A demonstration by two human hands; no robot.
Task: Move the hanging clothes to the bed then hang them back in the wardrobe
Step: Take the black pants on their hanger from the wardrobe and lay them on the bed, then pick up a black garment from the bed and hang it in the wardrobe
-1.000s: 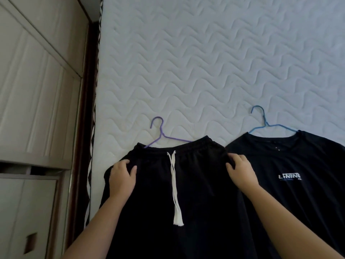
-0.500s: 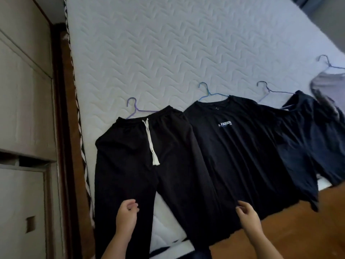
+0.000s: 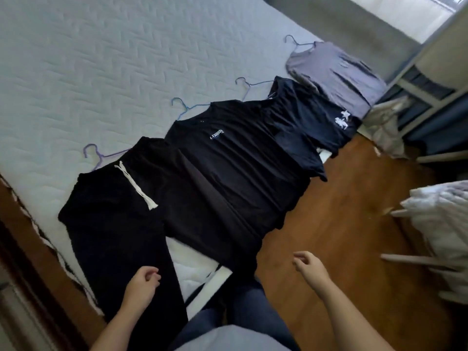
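The tee (image 3: 235, 158) reads roughly "LI-NING" (blurred), lying beyond your left hand (image 3: 141, 282) and right hand (image 3: 307, 266), both loosely curled, holding nothing.

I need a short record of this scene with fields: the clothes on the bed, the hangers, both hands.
surface: white quilted mattress
garments: black drawstring trousers; black T-shirt; navy shorts; grey shirt
hangers: one in each garment, hooks pointing up the bed
left hand: loosely curled, empty, over a trouser leg
right hand: loosely curled, empty, over the wooden floor
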